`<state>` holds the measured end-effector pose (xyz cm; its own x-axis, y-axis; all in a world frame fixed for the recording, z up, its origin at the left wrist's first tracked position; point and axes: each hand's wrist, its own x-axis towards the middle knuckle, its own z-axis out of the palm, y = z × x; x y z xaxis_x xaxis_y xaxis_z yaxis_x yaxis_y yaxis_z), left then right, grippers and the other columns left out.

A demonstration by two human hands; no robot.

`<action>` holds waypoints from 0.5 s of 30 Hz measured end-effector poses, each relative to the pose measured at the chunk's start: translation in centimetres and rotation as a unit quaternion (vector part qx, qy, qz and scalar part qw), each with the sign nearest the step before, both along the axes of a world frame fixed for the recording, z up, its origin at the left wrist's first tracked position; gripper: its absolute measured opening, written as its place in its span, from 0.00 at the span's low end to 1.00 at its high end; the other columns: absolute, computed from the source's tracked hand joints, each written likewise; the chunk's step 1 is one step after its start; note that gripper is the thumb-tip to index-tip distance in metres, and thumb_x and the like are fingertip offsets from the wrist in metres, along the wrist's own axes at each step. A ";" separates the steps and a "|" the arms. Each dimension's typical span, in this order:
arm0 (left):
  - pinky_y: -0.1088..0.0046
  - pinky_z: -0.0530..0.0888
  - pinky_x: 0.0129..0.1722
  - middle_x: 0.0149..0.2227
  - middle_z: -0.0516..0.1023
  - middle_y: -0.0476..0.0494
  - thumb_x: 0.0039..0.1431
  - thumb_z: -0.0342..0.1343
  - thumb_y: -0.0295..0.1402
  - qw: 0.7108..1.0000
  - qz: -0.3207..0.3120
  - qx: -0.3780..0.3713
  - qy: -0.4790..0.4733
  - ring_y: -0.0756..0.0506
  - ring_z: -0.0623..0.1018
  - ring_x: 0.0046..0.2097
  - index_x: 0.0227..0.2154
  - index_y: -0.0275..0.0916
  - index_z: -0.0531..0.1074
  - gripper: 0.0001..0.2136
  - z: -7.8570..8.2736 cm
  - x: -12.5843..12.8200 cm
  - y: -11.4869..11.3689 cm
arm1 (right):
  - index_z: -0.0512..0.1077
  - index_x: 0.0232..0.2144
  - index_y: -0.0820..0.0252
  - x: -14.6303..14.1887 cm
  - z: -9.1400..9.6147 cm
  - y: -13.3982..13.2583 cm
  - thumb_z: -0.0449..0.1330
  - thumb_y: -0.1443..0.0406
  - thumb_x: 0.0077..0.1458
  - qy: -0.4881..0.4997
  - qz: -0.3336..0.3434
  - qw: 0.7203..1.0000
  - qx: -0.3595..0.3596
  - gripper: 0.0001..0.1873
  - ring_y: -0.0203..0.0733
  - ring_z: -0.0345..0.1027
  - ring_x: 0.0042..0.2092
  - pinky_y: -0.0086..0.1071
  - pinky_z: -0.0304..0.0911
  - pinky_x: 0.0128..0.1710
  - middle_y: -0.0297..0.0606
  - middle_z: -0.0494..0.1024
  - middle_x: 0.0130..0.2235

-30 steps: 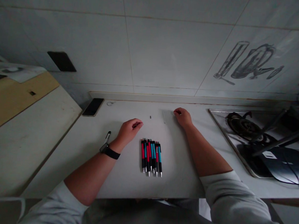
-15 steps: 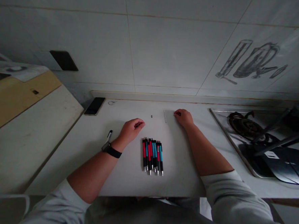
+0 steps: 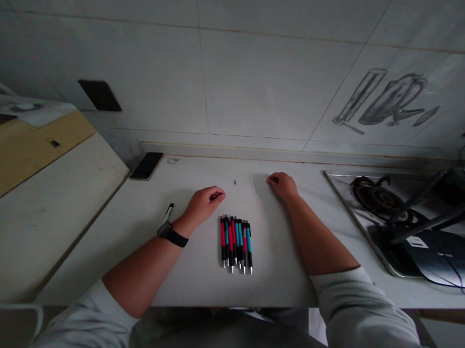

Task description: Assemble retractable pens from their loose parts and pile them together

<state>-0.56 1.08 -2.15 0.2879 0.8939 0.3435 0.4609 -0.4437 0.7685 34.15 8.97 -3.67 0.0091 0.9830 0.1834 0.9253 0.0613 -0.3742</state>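
Observation:
Several red and blue click pens [image 3: 235, 243] lie side by side on the white counter [image 3: 195, 266], tips toward me. My left hand [image 3: 204, 204], with a black watch on its wrist, rests just left of them; its fingers are curled round something small and dark that I cannot make out. My right hand [image 3: 281, 185] rests farther back, fingers curled in, beside a thin white refill [image 3: 255, 182]. A tiny dark part [image 3: 234, 182] lies between the hands. One black and white pen piece [image 3: 168, 212] lies left of my left wrist.
A phone [image 3: 147, 165] and a small ring [image 3: 172, 161] lie at the back left. A gas hob [image 3: 376, 196] with a dark stand and a tablet-like slab [image 3: 440, 255] fills the right. A lower wooden surface [image 3: 25, 151] lies to the left. A tiled wall closes the back.
Both hands stay almost in place; the right hand has shifted slightly toward the thin refill. The view has wobbled a little.

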 end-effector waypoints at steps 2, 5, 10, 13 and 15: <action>0.68 0.78 0.44 0.39 0.84 0.46 0.66 0.58 0.39 1.000 -0.001 -0.004 -0.001 0.46 0.82 0.41 0.38 0.42 0.78 0.08 0.0 0.0 0.0 | 0.82 0.42 0.57 0.0 -0.1 0.1 0.62 0.60 0.61 0.003 -0.001 1.000 0.000 0.11 0.43 0.72 0.43 0.32 0.63 0.44 0.42 0.82 0.43; 0.68 0.78 0.44 0.39 0.84 0.45 0.66 0.58 0.40 1.000 -0.007 -0.011 0.003 0.45 0.82 0.41 0.38 0.41 0.78 0.08 0.1 0.1 -0.1 | 0.82 0.42 0.57 0.2 -0.3 0.3 0.62 0.62 0.61 0.006 -0.002 1.000 0.008 0.11 0.44 0.72 0.43 0.32 0.63 0.45 0.43 0.82 0.43; 0.67 0.78 0.45 0.39 0.84 0.45 0.66 0.57 0.39 1.000 -0.006 -0.007 0.016 0.45 0.82 0.41 0.39 0.42 0.78 0.08 0.1 0.0 0.0 | 0.82 0.41 0.59 0.5 -0.4 0.4 0.62 0.65 0.60 0.006 -0.008 1.000 0.024 0.10 0.46 0.72 0.44 0.34 0.63 0.46 0.45 0.82 0.42; 0.67 0.77 0.45 0.40 0.84 0.45 0.66 0.58 0.39 1.000 -0.008 -0.005 0.023 0.45 0.82 0.42 0.39 0.42 0.78 0.08 0.1 -0.1 0.0 | 0.82 0.40 0.59 0.4 -0.3 0.3 0.62 0.65 0.60 0.008 -0.016 0.999 0.026 0.09 0.46 0.72 0.44 0.34 0.62 0.46 0.45 0.82 0.42; 0.67 0.77 0.45 0.40 0.84 0.46 0.66 0.58 0.39 1.000 -0.012 -0.007 0.024 0.45 0.83 0.42 0.39 0.42 0.78 0.08 0.1 -0.1 0.0 | 0.82 0.40 0.59 0.3 -0.2 0.2 0.62 0.65 0.59 0.007 -0.021 0.999 0.027 0.09 0.46 0.72 0.43 0.34 0.62 0.45 0.45 0.82 0.42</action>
